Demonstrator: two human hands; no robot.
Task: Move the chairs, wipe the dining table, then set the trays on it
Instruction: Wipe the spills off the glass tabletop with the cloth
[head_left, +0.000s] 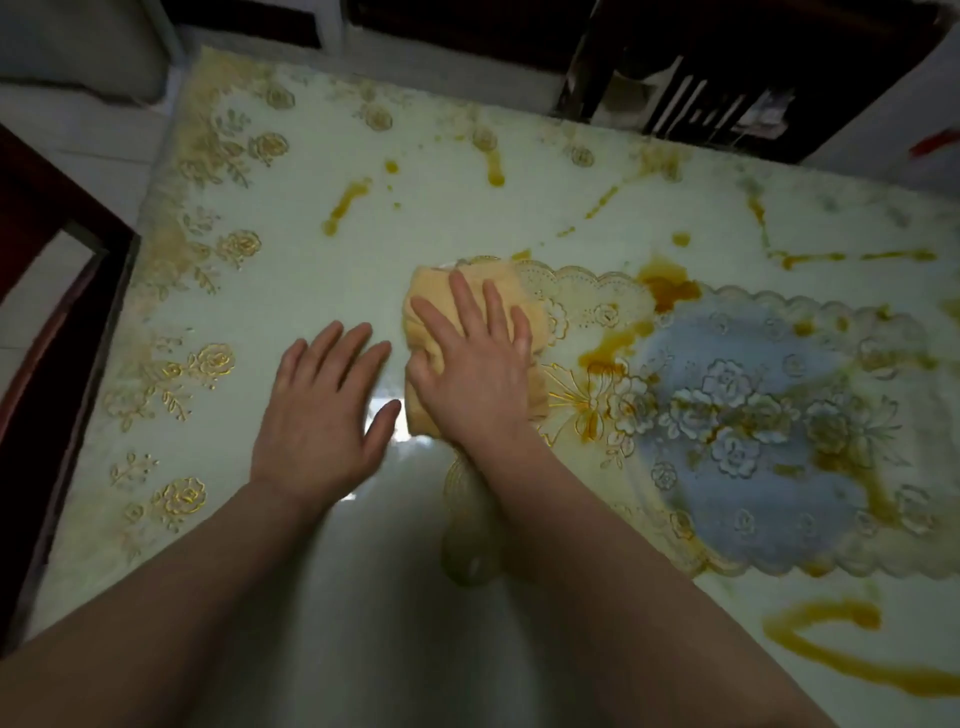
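The dining table (291, 156) fills the view, covered in a pale green cloth with gold rose patterns and an oval blue floral centre. Orange-brown sauce smears (667, 291) streak its far and right parts. A folded yellow cloth (530, 306) lies near the middle. My right hand (472, 364) presses flat on the cloth with straight fingers. Just left of it, my left hand (322, 405) rests flat on the bare tabletop, fingers spread. No trays are visible.
A dark wooden chair (47, 270) stands against the table's left edge. Another dark wooden chair or frame (727, 78) sits beyond the far right edge. A long sauce smear (831, 654) curves across the near right corner. White floor tiles show at the far left.
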